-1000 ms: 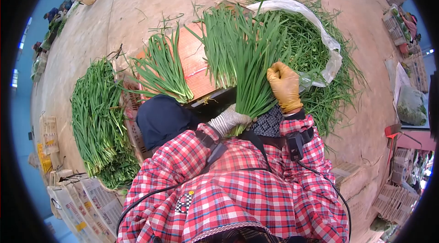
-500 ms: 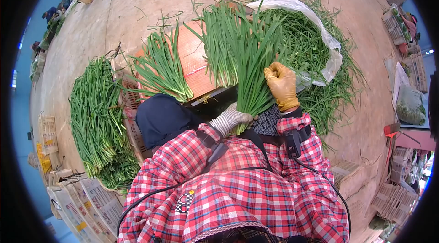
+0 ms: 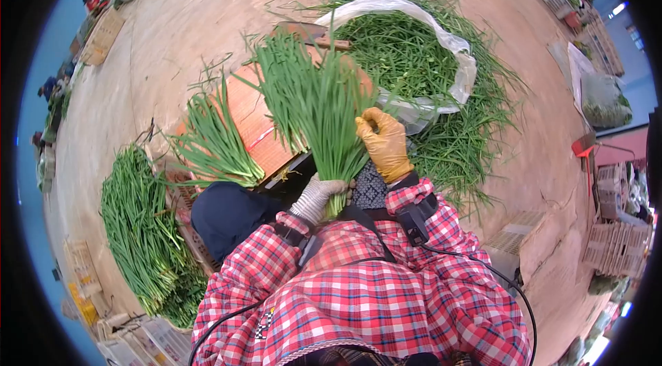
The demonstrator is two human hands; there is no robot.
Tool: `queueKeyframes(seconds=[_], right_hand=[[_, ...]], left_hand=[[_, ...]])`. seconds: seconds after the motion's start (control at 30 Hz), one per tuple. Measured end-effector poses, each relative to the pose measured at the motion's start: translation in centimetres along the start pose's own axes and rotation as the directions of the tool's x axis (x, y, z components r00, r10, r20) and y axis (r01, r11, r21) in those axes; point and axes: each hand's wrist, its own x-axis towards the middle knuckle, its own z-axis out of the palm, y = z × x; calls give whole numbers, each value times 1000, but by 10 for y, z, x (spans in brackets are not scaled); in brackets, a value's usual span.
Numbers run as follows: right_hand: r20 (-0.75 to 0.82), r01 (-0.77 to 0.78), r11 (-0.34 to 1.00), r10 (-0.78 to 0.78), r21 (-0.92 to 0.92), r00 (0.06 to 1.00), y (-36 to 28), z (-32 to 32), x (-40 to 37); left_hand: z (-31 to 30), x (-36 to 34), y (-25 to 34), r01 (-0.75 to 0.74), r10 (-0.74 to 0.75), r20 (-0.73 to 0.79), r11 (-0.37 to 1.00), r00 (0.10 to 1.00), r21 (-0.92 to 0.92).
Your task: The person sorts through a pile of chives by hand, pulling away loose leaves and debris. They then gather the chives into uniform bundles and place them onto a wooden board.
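My left hand (image 3: 317,198), in a pale knit glove, is closed around the lower stalks of a bunch of garlic chives (image 3: 334,121), whose leaves fan upward and away from me. My right hand (image 3: 386,147), in a yellow rubber glove, is beside the bunch's right edge with thumb and fingers curled into a pinch. Whatever lies between those fingertips is too small to make out. Beyond the held bunch, more chives (image 3: 276,83) lie on an orange board (image 3: 265,152). A separate smaller bunch (image 3: 224,142) rests on the board's left part.
A cleaver (image 3: 300,29) lies at the board's far edge. Right of it, a white plastic bag (image 3: 463,56) holds loose green leaves, with more scattered around it on the floor. A large chive pile (image 3: 141,228) stands at left. A plastic crate (image 3: 514,235) is at my right.
The view has turned, so the board, bag and hands appear further left and the board and hands lower. My left hand keeps its grip, and my right hand stays pinched beside the leaves.
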Motion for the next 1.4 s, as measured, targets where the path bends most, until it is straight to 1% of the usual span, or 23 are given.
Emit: queueKeyframes(seconds=[0.03,0.13,0.2,0.23,0.27,0.37,0.47,0.6,0.67,0.77,0.8,0.87,0.97,1.0,1.03,1.07,1.1,1.13,1.2,1.27,1.3,1.33,1.4], right_hand=[[17,-35,999,35,17,999,-1,-1,0],[-52,258,966,-259,-9,965,1,-4,3],[66,76,963,-96,260,993,3,-8,3],[205,-185,851,93,492,974,2,-8,1],[381,-434,630,227,645,896,3,-8,-2],[473,-538,427,256,726,843,10,-7,-8],[476,-526,214,244,823,845,18,-3,-11],[509,-546,149,229,824,830,3,-12,-15],[493,-535,140,252,833,833,-1,-20,-12],[226,-235,183,70,955,972,-28,-97,27],[59,-85,248,112,965,992,-32,-125,41],[-204,68,349,368,934,907,-88,-159,52],[-128,-163,561,443,811,887,-6,-186,41],[7,-251,781,301,573,954,8,-181,21],[243,-327,867,248,375,938,-2,-168,0],[453,-471,842,323,264,831,-10,-145,-16],[593,-606,768,392,210,703,-25,-122,-31],[605,-591,733,313,337,732,-17,-89,-52],[445,-421,692,159,587,882,-24,-37,-66],[314,-312,425,68,850,947,-42,-2,-56],[285,-294,325,75,899,956,-39,1,-49],[256,-268,221,82,938,963,-37,4,-42],[309,-332,136,165,933,937,-16,-7,-23]], left_hand=[[2,-1,0,-11,11,-16,1000,1000,12],[5,-2,1,-22,22,-37,1000,999,9],[8,-3,2,-20,21,-43,1000,999,14],[7,-2,1,-28,28,-33,1000,999,9],[6,-2,1,-24,24,-28,999,999,26],[6,0,1,-9,9,-5,998,1000,58],[-1,2,0,7,-7,7,998,1000,67],[5,4,3,17,-17,-10,995,1000,95],[7,3,3,27,-24,-23,992,999,120],[-3,4,-1,35,-33,-19,995,999,91],[-2,2,0,38,-37,-13,996,999,78],[-11,4,-1,43,-44,9,995,999,91],[0,-3,11,12,-15,61,999,998,44],[13,-11,24,-5,3,36,999,999,50],[24,-15,37,-57,51,64,993,997,105],[33,-16,50,-109,95,90,982,991,155],[39,-14,63,-127,118,48,950,992,285],[50,-14,78,-204,205,53,848,977,489],[69,1,91,-434,502,197,414,842,800],[98,2,101,-366,576,319,-37,753,930],[108,2,102,-286,589,388,-262,709,922],[113,4,100,-189,540,379,-374,751,908],[131,-3,91,-24,456,342,-571,822,820]])
